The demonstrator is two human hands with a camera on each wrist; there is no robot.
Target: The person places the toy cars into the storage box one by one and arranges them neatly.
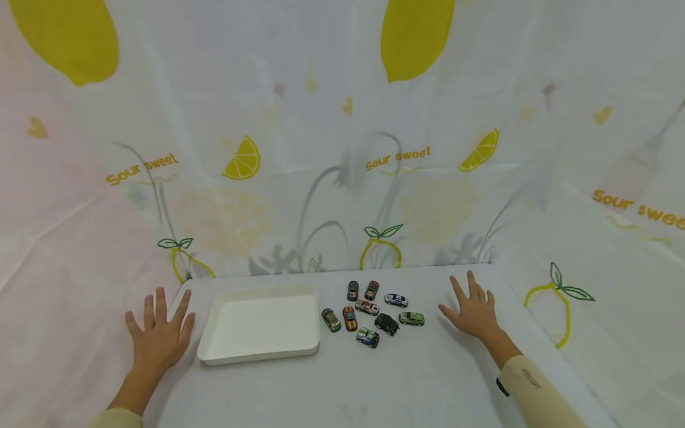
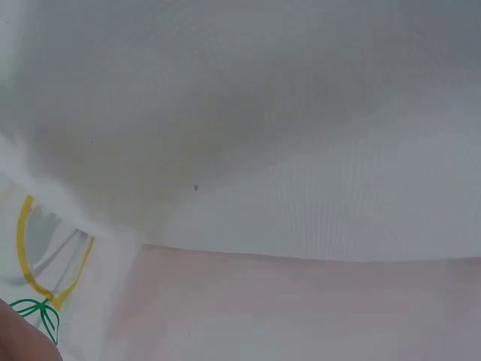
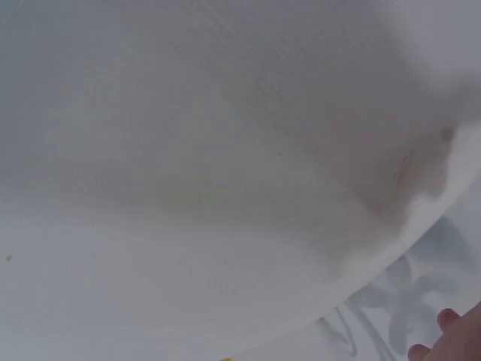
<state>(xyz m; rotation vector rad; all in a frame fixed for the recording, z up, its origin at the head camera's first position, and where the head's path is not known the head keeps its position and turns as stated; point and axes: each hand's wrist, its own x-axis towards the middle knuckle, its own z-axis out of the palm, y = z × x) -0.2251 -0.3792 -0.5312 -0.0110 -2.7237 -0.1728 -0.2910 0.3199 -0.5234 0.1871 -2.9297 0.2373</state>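
Observation:
My left hand (image 1: 160, 336) is spread with straight fingers, left of a white rectangular tray (image 1: 262, 321). On the right, my right hand (image 1: 473, 312) also has its fingers spread and holds nothing. Several toy cars lie in a cluster between the tray and the right hand. Nearest to that hand is a green toy car (image 1: 411, 318); a black one (image 1: 387, 324) and a white one (image 1: 396, 300) are beside it. A red-orange toy car (image 1: 350, 318) and a dark green one (image 1: 331, 320) lie nearer the tray. Only a bit of each hand shows in the wrist views.
A white cloth covers the table (image 1: 342, 386). Behind it hangs a curtain (image 1: 299, 196) printed with lemons and lettering, and similar cloth closes in both sides. The tray's raised rim stands close to the leftmost cars.

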